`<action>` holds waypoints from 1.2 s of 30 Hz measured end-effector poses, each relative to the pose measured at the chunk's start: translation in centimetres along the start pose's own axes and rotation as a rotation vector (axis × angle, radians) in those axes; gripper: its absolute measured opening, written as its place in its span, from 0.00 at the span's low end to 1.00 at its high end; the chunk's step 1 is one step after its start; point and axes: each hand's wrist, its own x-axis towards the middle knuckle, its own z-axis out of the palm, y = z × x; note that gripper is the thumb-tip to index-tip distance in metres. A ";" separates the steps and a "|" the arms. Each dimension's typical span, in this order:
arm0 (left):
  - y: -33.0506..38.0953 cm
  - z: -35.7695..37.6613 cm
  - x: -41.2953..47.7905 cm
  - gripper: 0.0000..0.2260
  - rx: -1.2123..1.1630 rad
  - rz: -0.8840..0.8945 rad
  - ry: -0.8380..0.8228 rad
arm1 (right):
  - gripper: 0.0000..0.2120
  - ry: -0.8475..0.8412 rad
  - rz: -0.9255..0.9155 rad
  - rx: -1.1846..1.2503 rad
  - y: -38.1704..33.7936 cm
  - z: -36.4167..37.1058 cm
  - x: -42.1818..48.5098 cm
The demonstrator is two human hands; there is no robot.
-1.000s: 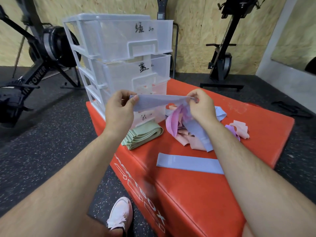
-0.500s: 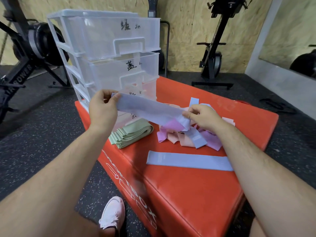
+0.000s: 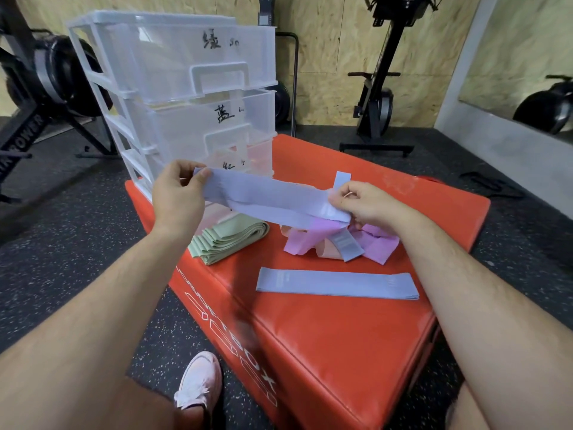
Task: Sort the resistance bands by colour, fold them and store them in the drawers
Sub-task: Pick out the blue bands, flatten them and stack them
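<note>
My left hand (image 3: 178, 195) pinches one end of a blue resistance band (image 3: 266, 198), and my right hand (image 3: 364, 204) pinches its other end. The band hangs stretched flat in the air above the orange box (image 3: 356, 336). Under it lies a loose heap of pink, purple and blue bands (image 3: 335, 240). A second blue band (image 3: 336, 283) lies flat near the box's front. Folded green bands (image 3: 228, 240) sit stacked by the foot of the clear plastic drawer unit (image 3: 183, 85), whose drawers carry handwritten labels.
The drawer unit stands on the box's back left corner. Gym machines stand on the dark rubber floor at the left (image 3: 40, 88) and back right (image 3: 381, 97). My shoe (image 3: 200, 383) is on the floor by the box's near left side.
Both hands have pulled the blue band free of the heap and stretched it out flat. My right hand has moved down and right, and the heap has dropped back onto the box.
</note>
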 end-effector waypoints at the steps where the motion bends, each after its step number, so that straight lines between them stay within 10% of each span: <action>1: 0.0 0.0 0.0 0.03 -0.003 -0.003 0.002 | 0.08 -0.051 0.005 0.096 -0.3 -0.4 0.0; 6: 0.2 0.3 -0.5 0.02 -0.011 0.005 -0.042 | 0.02 0.281 -0.026 0.154 -0.2 -0.4 0.7; 14: -0.2 1.2 -0.6 0.03 0.041 -0.004 -0.108 | 0.03 0.181 -0.046 0.237 -0.6 -0.2 -0.2; 29: 1.4 10.2 -5.4 0.18 0.194 -0.105 -0.766 | 0.07 0.060 -0.155 0.319 -1.2 1.6 -2.0; 36: 0.6 11.5 -5.3 0.07 0.021 -0.236 -0.772 | 0.08 0.075 -0.152 0.409 -0.8 0.8 -2.3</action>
